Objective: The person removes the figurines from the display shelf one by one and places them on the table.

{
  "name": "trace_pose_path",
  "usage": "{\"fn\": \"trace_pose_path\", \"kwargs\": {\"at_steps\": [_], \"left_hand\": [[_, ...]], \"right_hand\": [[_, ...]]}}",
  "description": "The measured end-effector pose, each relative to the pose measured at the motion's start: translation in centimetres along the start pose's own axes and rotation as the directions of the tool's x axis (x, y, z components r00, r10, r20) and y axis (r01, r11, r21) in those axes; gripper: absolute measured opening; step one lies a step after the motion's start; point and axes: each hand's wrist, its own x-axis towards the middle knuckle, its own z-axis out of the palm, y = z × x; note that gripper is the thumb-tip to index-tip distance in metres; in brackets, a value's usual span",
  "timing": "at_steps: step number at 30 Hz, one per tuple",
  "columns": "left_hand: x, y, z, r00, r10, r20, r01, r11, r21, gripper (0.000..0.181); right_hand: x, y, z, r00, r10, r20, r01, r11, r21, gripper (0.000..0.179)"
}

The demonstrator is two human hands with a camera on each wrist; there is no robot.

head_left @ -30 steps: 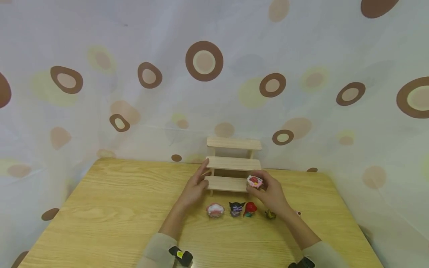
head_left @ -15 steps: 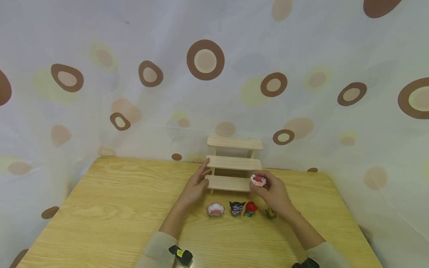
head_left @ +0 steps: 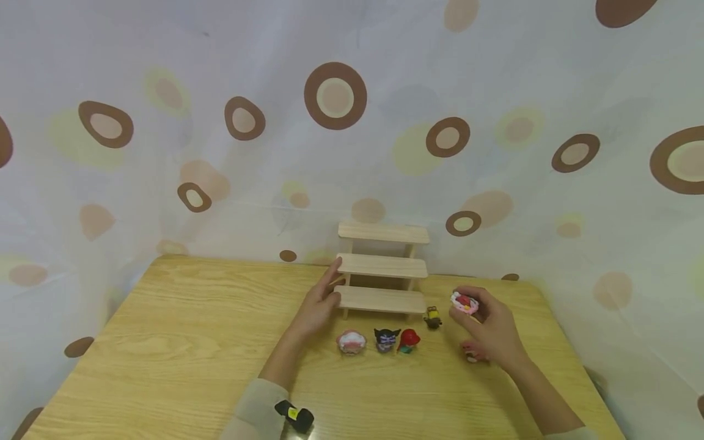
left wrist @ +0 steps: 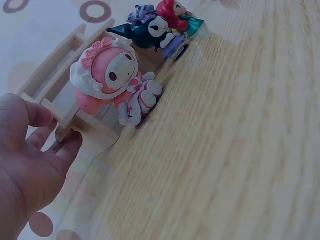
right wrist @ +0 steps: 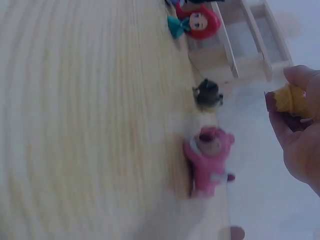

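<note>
My left hand [head_left: 319, 308] grips the left end of a three-tier wooden display shelf [head_left: 379, 298]; in the left wrist view its fingers bend round a board end. To the right of the shelf, my right hand [head_left: 495, 333] pinches a small toy [head_left: 464, 302] above the table. This toy has a pink, white and red top, and its yellow ridged side [right wrist: 290, 100] shows in the right wrist view. Beneath that hand sits a pink bear figurine [right wrist: 210, 160], partly hidden in the head view. A yellow-and-dark figurine [head_left: 432, 318] is by the shelf's right front corner.
Before the shelf stand a pink figurine in a white bonnet [left wrist: 112, 75], a black-hooded figurine [head_left: 387, 340] and a red-haired figurine [head_left: 409, 341]. Behind the wooden table [head_left: 209, 342] hangs a pale curtain [head_left: 379, 165] with round brown patterns.
My right hand has moved right, away from the shelf's lowest tier, with the toy still held. The yellow-and-dark figurine now appears nearer the shelf. More of the pink bear shows. The left hand stays put.
</note>
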Motion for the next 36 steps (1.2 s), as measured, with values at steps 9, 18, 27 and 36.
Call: {"fn": "trace_pose_path", "kwargs": {"at_steps": [9,18,27,36], "left_hand": [[-0.1,0.1,0.1,1.000,-0.006,-0.007,0.006,1.000,0.004,0.079],[-0.1,-0.2,0.1,1.000,-0.007,-0.009,0.007,1.000,0.010,0.080],[-0.1,0.1,0.3,1.000,-0.010,-0.008,0.010,1.000,0.002,0.079],[-0.1,0.0,0.3,1.000,-0.009,-0.009,0.009,1.000,0.010,0.078]], "right_hand": [[-4.0,2.9,-3.6,0.994,0.070,-0.080,-0.079,0.990,-0.119,0.045],[-6.8,5.0,-5.5,0.983,0.112,-0.145,-0.138,0.973,-0.185,0.046],[-8.5,6.5,-5.6,0.973,0.174,-0.149,-0.209,0.940,-0.270,0.048],[-8.8,6.9,-5.6,0.972,0.212,-0.098,-0.232,0.922,-0.311,0.059]]}}
